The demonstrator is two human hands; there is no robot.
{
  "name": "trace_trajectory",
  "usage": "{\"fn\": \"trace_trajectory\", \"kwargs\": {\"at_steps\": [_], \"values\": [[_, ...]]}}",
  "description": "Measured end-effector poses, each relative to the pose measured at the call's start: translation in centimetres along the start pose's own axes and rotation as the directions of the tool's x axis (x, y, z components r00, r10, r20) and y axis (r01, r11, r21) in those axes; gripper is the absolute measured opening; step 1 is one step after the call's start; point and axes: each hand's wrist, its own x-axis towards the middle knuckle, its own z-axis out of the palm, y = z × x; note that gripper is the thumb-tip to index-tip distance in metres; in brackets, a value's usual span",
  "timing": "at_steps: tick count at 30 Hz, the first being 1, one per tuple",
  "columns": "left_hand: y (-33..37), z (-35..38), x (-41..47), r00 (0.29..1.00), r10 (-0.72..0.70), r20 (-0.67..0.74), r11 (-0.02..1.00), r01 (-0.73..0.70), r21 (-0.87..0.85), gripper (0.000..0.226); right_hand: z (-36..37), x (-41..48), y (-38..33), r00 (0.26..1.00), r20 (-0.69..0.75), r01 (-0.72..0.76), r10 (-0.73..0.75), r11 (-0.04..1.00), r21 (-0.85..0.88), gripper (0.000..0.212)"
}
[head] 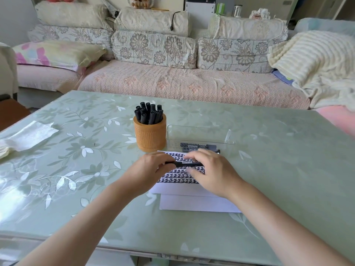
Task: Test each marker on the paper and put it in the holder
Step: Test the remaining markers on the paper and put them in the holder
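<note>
A black marker (185,164) lies level in the air just above the white paper (192,202), held at both ends. My left hand (151,169) pinches its left end and my right hand (210,170) grips its right part. The paper's upper half is covered with rows of black test marks. Behind it to the left stands the round orange holder (150,137), packed with several upright black markers (148,114). A clear plastic tray (199,134) to the holder's right has two markers (199,147) lying in its near side.
A folded white cloth (28,136) lies at the table's left edge. The green floral table top (80,150) spreads wide on both sides of the paper. A sofa with cushions runs behind the far table edge.
</note>
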Motion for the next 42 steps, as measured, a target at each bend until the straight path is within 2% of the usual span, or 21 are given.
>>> {"fn": "trace_trajectory", "kwargs": {"at_steps": [8, 13, 16, 20, 24, 27, 31, 34, 36, 39, 42], "values": [[0.1, -0.7, 0.0, 0.998, 0.038, -0.046, 0.999, -0.037, 0.011, 0.01, -0.3, 0.9, -1.4, 0.998, -0.049, -0.046, 0.049, 0.997, 0.062, 0.012], [-0.4, -1.3, -0.2, 0.997, 0.045, -0.06, 0.999, -0.045, 0.01, 0.021, 0.1, 1.5, -2.2, 0.999, 0.021, -0.045, 0.046, 0.999, -0.009, 0.014], [-1.0, -2.0, -0.3, 0.999, 0.018, -0.045, 1.0, -0.018, -0.004, 0.015, 0.4, 2.5, -3.0, 0.994, 0.102, -0.04, 0.046, 0.998, -0.057, 0.019], [-1.7, -2.7, -0.2, 0.999, -0.019, -0.043, 1.0, 0.02, 0.021, 0.015, 1.4, 3.2, -3.5, 0.984, 0.167, -0.072, 0.066, 0.997, 0.032, 0.027], [-3.2, -4.0, 0.5, 0.985, -0.046, -0.166, 0.999, 0.045, -0.01, 0.014, 1.5, 4.1, -3.5, 0.982, 0.146, -0.128, 0.117, 0.989, 0.068, 0.025], [-4.9, -4.9, 1.5, 0.938, -0.108, -0.328, 0.994, 0.105, -0.028, 0.012, 0.9, 5.7, -3.8, 0.986, -0.032, -0.16, 0.166, 0.978, 0.136, 0.018], [-6.6, -5.3, 3.0, 0.839, -0.212, -0.501, 0.977, 0.186, -0.101, 0.031, -0.1, 9.6, -4.5, 0.929, -0.264, -0.167, 0.259, 0.932, 0.323, 0.009], [-6.8, -5.4, 4.4, 0.803, -0.309, -0.51, 0.949, 0.223, -0.224, 0.051, -0.4, 13.1, -4.6, 0.864, -0.36, -0.173, 0.352, 0.879, 0.444, 0.008], [-6.6, -5.4, 5.5, 0.816, -0.354, -0.458, 0.926, 0.238, -0.292, 0.066, -0.3, 14.9, -4.5, 0.845, -0.362, -0.185, 0.394, 0.85, 0.493, 0.012], [-6.5, -5.4, 7.0, 0.851, -0.369, -0.373, 0.912, 0.254, -0.32, 0.084, 0.4, 16.7, -4.0, 0.86, -0.298, -0.219, 0.414, 0.828, 0.517, 0.022], [-7.2, -5.3, 8.1, 0.876, -0.38, -0.297, 0.901, 0.278, -0.334, 0.088, 1.2, 17.3, -3.9, 0.881, -0.243, -0.26, 0.406, 0.844, 0.468, 0.018]]}}
